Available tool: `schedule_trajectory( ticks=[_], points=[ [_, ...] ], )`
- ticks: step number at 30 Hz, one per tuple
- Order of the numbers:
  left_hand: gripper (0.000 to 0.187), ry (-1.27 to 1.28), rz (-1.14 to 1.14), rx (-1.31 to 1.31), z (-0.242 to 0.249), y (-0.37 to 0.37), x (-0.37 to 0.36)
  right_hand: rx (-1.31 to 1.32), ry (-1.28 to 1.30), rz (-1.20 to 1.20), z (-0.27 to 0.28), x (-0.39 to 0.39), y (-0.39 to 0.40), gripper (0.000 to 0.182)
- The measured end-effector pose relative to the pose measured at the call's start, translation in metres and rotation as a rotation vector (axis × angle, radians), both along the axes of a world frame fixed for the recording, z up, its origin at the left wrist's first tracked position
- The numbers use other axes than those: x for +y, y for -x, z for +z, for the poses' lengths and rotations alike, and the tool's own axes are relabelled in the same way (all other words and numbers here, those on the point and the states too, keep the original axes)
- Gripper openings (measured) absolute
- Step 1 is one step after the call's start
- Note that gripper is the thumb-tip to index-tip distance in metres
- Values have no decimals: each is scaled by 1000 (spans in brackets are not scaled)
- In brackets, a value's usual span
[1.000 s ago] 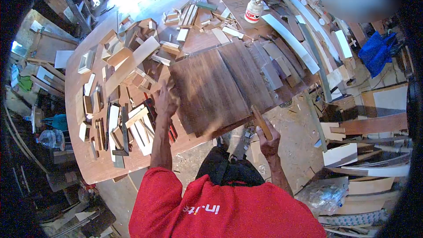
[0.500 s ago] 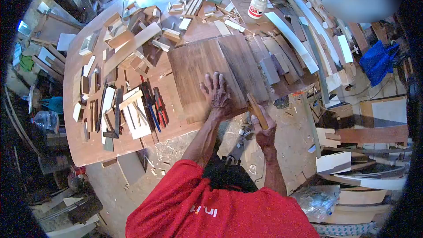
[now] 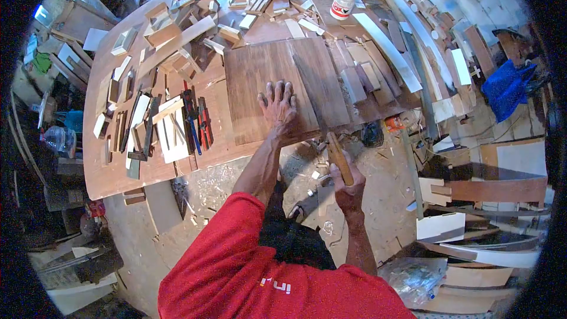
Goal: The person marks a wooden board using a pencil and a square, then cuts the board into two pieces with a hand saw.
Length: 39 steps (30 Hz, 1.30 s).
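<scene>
My left hand [image 3: 277, 109] lies flat with spread fingers on a brown wooden board [image 3: 248, 82], pressing on its near half. In my right hand [image 3: 348, 186] is the wooden handle of a handsaw [image 3: 339, 158], just off the near edge of the board. The saw's long, dark, narrow blade [image 3: 308, 91] points away from me across the board, to the right of my left hand. Its teeth cannot be made out. Brown wood [image 3: 328, 85] also lies to the right of the blade.
Small wood pieces and box frames [image 3: 162, 29] crowd the table's left and back. Red-handled pliers [image 3: 205, 124] and a dark hammer [image 3: 142, 142] lie left of the board. A white glue bottle [image 3: 342, 5] stands behind it. Wood blocks [image 3: 353, 85] sit at right; offcuts litter the floor.
My right hand has drawn the handsaw back toward me, so its handle sits farther from the board. My left hand stays flat on the board. The whole view has shifted slightly.
</scene>
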<state>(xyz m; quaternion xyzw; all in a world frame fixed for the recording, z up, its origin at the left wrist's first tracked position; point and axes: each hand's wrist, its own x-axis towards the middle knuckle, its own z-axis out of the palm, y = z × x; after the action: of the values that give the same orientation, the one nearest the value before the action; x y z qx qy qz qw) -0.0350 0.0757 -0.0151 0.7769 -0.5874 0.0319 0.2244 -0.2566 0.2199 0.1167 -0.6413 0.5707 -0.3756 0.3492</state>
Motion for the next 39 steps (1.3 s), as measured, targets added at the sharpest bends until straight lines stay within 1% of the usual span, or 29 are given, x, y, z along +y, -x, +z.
schedule_trajectory(
  ticks=[2,3,5,9,12,14,15,17,18,20,23,24,26,27,31,33,34,36,37,38,39],
  points=[
    [46,-22,-6,12,2,-3,0,-24,-161,-18,16,3,-7,41],
    [47,-51,-22,31,0,-3,1,-24,-162,-19,10,4,-5,41],
    [47,-37,-4,8,-9,-1,-5,0,-20,3,-4,2,-2,41],
    [48,-20,28,-35,-10,2,-4,-41,-46,-3,-6,2,-2,45],
    [49,5,23,-1,-9,4,-3,-44,-23,-19,-10,6,0,46],
    [48,0,25,-7,-8,4,-5,15,-118,-12,-12,8,2,42],
    [48,-4,23,-14,-6,4,-5,15,-121,-9,-14,7,3,42],
    [48,-1,-1,-18,-1,5,-1,-32,-34,29,-19,8,3,42],
    [47,7,-29,-22,2,6,1,-33,-37,30,-20,8,3,42],
    [46,-17,-12,-49,5,8,3,-10,-63,-44,-21,8,0,41],
    [46,-31,5,-90,3,8,0,-9,-90,-35,-10,-8,-16,39],
    [46,-25,3,-102,1,8,1,-9,-95,-35,-15,-18,-22,39],
    [47,-30,3,-79,-3,6,2,34,208,19,-29,-39,-33,38],
    [47,-30,-2,-56,-4,5,-1,-36,98,-16,-26,-40,-37,37],
    [48,-16,50,-48,-15,2,-11,-11,43,4,-13,-29,-32,35],
    [57,25,10,-128,-29,-2,-9,-54,-142,-29,-9,-3,-21,34],
    [57,26,12,-127,-25,-2,-9,-53,-141,-27,-11,6,-13,34],
    [63,-59,-30,-86,-23,-2,-7,-35,-39,70,-9,19,-2,37],
    [63,-56,-29,-85,-25,-1,-9,-4,-56,-15,-6,19,-4,37],
    [62,-18,-23,-102,-26,-1,-11,-7,-53,-10,-1,16,-7,37],
    [62,12,-18,-119,-24,-1,-9,-36,-110,-32,6,14,-11,35]
  ],
)
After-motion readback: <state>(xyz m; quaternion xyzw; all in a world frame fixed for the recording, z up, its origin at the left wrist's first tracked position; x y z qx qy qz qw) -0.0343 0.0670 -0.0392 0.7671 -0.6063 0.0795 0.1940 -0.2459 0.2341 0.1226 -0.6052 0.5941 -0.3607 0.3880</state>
